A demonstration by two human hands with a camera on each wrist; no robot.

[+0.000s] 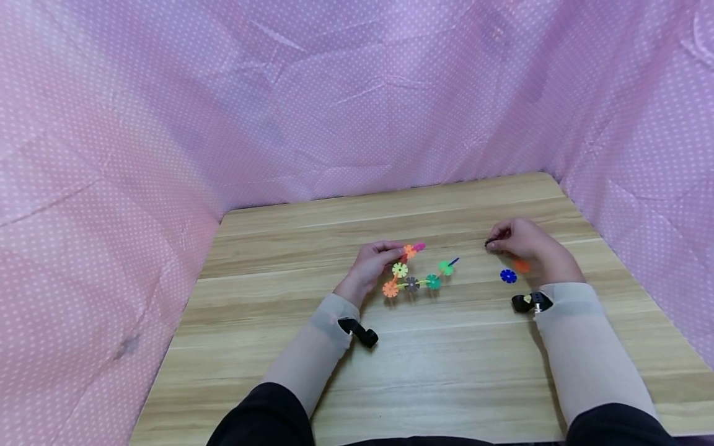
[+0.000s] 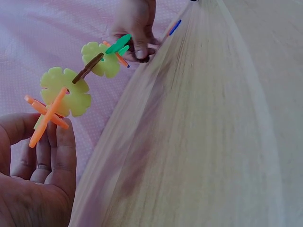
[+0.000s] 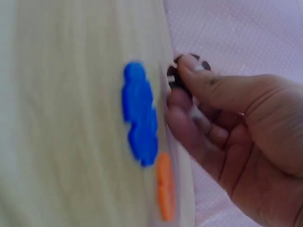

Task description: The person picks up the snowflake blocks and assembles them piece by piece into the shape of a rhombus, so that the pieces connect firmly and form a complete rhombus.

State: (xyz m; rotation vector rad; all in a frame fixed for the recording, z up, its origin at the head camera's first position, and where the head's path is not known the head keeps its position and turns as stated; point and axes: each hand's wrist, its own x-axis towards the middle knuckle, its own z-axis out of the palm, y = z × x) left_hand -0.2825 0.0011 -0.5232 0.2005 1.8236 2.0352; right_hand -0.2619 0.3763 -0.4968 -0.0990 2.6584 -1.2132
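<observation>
My left hand point(image 1: 368, 265) grips one end of a chain of interlocking plastic flower discs, held raised over the table. In the chain are an orange disc point(image 1: 390, 289), a grey-brown disc point(image 1: 411, 284), a green disc point(image 1: 432, 282) and several others; the left wrist view shows yellow discs point(image 2: 65, 101) joined edge to edge by slots. Farther right, my right hand point(image 1: 527, 238) pinches a loose dark brown disc point(image 3: 177, 85) between thumb and fingers, which cover part of it. Beside that hand, a blue disc point(image 1: 508, 276) and an orange disc point(image 1: 522, 266) lie on the table.
The wooden table point(image 1: 446, 384) has a light grain. Pink dotted cloth point(image 1: 357, 105) hangs behind it and along both sides. A black wrist camera point(image 1: 365, 334) sits on the left sleeve, and another black camera point(image 1: 524, 302) on the right.
</observation>
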